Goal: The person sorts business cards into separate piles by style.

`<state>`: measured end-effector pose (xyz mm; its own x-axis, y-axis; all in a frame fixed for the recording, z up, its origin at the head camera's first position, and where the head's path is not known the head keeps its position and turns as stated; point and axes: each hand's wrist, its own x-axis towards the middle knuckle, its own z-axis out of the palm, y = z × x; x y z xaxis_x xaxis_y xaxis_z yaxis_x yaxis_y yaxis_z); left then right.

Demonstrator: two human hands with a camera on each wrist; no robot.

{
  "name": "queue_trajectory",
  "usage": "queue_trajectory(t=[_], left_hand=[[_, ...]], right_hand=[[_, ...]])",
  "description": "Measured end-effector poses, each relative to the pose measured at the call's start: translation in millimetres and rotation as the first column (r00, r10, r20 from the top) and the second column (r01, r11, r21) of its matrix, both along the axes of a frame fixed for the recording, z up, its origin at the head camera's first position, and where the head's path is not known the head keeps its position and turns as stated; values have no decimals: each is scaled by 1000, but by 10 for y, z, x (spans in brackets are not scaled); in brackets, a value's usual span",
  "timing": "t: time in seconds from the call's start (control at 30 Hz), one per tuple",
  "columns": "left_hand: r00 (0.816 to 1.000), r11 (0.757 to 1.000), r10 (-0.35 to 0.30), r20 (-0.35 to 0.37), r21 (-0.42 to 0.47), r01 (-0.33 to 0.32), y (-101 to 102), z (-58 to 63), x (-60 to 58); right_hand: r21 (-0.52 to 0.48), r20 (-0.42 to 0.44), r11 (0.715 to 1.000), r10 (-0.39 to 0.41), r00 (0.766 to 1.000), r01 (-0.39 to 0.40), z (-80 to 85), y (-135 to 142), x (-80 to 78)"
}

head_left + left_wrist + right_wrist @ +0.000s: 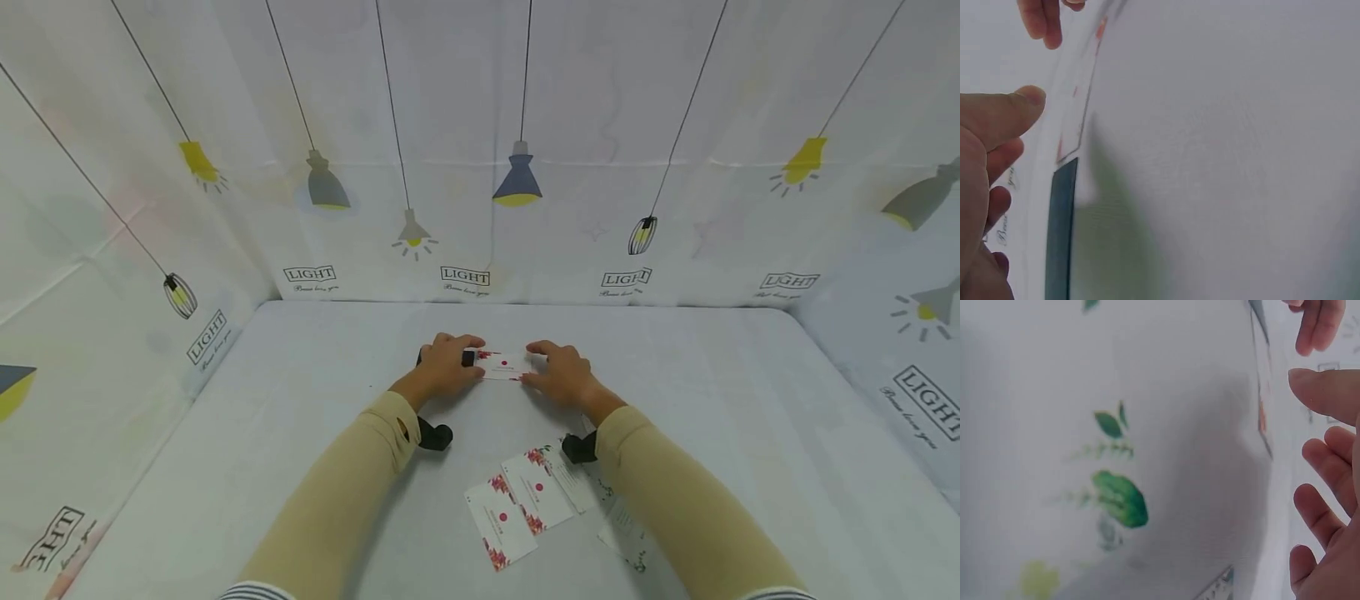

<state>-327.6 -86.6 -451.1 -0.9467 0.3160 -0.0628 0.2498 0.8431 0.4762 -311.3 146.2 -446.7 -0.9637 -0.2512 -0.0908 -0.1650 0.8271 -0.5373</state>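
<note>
Head view: floral card (504, 365) lies between the two hands on the white table (262, 417), far side. Left hand (444, 367) at its left end, right hand (564, 373) at its right end; thumb and fingers parted on both, framing the ends, no clear grip on it. Dark item (468, 358) sits right by the card's left end, mostly hidden by the left hand. Risk: a leftward nudge would likely push the card against or over it and knock it skewed. Loose cards (501, 521) lie nearer the person, some partly behind the right forearm (675, 492); a low sleeve or the black wrist gear (579, 447) could drag them.

Left wrist view: thumb and fingers well spread, nothing in the grasp. Card shows as a thin slanted strip, its end just beside the dark item. It looks thin, so pinching from the table could miss, slide or bend it.

Right wrist view: thumb apart from the loosely bent fingers, holding nothing visible. Card's edge-on strip is near the thumb; contact can't be told. Green leaf print (1121, 497) close below, blurred; a dropped wrist could shift whatever bears it.
</note>
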Motion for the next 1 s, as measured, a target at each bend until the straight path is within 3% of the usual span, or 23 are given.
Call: queue_trajectory(t=[0.17, 0.43, 0.7, 1.0], left_hand=[[999, 998, -39, 0, 43, 38, -85, 78, 97], [988, 986, -136, 68, 107, 129, -238, 149, 476], [954, 950, -287, 89, 152, 271, -238, 127, 867], [914, 929, -368, 169, 121, 351, -249, 25, 1262]], right_hand=[[-45, -43, 998, 32, 999, -34, 127, 6, 172], [-84, -102, 992, 86, 991, -95, 166, 8, 672], [-107, -76, 983, 144, 987, -152, 150, -37, 1164], [-63, -101, 940, 327, 940, -334, 100, -74, 1597]])
